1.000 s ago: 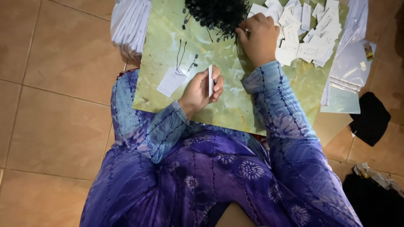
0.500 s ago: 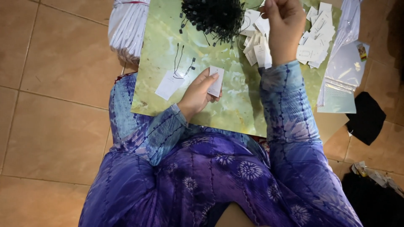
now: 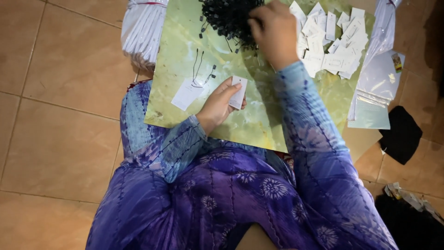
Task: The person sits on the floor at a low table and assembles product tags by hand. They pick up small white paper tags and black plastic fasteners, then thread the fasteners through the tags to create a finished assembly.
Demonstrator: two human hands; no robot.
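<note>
Head view shows the left hand pinching a white tag, while the right hand, fingers curled, reaches into the black strings pile.

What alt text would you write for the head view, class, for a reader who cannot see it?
A seated person's left hand holds a small white tag over a green board, while the right hand reaches into a pile of black strings beside loose white tags.
</note>
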